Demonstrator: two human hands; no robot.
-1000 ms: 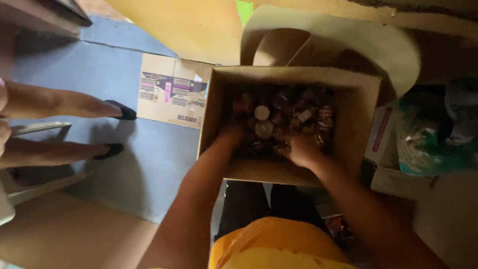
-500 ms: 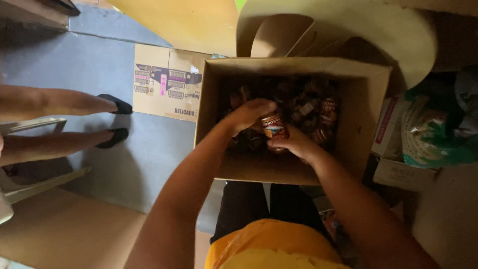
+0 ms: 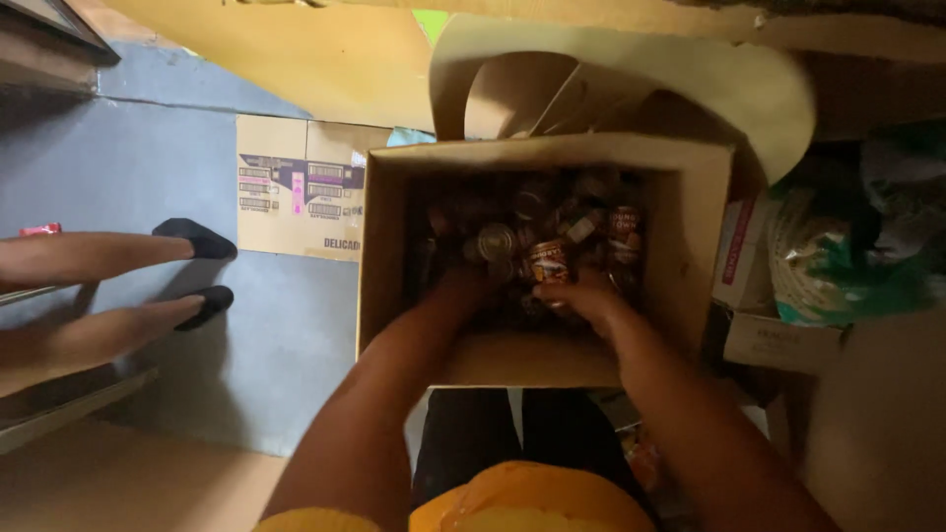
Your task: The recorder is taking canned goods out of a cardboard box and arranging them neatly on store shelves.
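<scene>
Head view, box: open cardboard box (image 3: 680, 246) at centre, flaps up, its long axis running left to right; holds a dim heap of small cans (image 3: 581, 222).
Head view, held can: a small can with red and orange label (image 3: 548, 261) near the middle of the box, at the near side of the heap. It lies tilted, long axis running roughly near to far, label facing up; which end points far cannot be told.
Head view, right hand: right hand (image 3: 589, 299) just near of that can, fingers curled together against its near side, touching it.
Head view, left hand: left hand (image 3: 463, 288) inside the box, left of the can, low among the tins; finger state cannot be told in the shadow.
Head view, surroundings: flattened printed carton (image 3: 296, 192) on the blue floor (image 3: 148, 148), far left of the box. Another person's legs in black shoes (image 3: 197, 236) at left. Crumpled bags (image 3: 838, 256) at right.
</scene>
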